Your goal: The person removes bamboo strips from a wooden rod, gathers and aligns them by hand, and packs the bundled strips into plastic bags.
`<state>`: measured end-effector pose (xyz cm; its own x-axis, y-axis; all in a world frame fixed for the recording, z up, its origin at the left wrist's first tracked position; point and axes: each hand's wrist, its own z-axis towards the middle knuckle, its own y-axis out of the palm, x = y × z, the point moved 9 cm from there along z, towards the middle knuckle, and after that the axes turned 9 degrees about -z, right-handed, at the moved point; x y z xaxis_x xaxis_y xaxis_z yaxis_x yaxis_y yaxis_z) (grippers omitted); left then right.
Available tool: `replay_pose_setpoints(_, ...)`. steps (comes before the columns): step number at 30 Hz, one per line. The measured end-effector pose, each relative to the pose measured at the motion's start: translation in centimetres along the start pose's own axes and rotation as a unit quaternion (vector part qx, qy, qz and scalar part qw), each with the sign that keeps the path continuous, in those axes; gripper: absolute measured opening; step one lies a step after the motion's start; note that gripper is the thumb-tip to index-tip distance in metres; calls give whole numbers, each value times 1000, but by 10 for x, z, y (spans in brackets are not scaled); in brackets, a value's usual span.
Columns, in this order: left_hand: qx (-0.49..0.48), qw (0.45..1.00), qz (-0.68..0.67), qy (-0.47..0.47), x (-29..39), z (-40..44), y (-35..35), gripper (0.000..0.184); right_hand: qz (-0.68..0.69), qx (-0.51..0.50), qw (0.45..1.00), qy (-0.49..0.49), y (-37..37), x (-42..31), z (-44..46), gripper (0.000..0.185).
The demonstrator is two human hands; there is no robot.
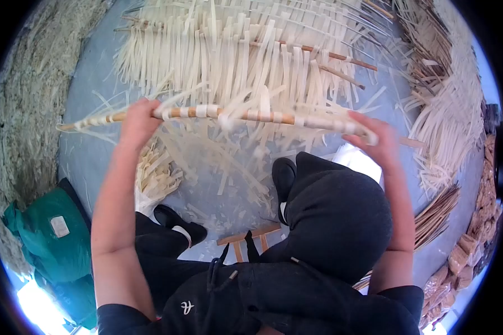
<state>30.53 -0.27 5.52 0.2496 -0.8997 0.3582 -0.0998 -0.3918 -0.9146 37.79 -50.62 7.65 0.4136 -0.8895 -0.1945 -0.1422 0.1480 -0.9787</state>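
- Left hand (140, 120) is wrapped tight around a wooden rod (251, 115), a little in from its left end.
- Right hand (374, 137) is motion-blurred, but its fingers are curled around the same rod close to the right end.
- Rod's held crosswise above the floor (89, 173), banded with pale flat strips, some loose ends sticking out.
- Toward the floor's far edge there's a big spread of pale strips (223, 61) laid over sticks.
- Bundle of thin sticks (439, 218) by the right edge, green bag (61, 240) by the left edge, near corner.
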Motion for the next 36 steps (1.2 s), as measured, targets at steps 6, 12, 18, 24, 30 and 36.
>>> replay_pose_setpoints(6, 22, 999, -9, 35, 15, -12, 4, 18, 151, -74, 982, 90, 26, 23, -2, 49)
replay_pose_setpoints(12, -144, 989, 23, -1, -5, -15, 44, 22, 156, -144, 972, 100, 35, 22, -13, 48)
replay_pose_setpoints(18, -86, 996, 8, -2, -3, -11, 26, 30, 134, -189, 961, 153, 46, 12, -4, 48)
replay_pose_setpoints(24, -139, 985, -88, -60, -37, -14, 29, 29, 126, -130, 980, 80, 29, -11, 17, 54)
replay_pose_setpoints(30, -118, 992, 44, -27, -50, -11, 69, 34, 96, -168, 976, 104, 107, 12, 9, 54)
replay_pose_setpoints(36, -73, 994, -42, -69, -43, 4, 11, 38, 167, -84, 980, 62, 55, -19, 43, 52)
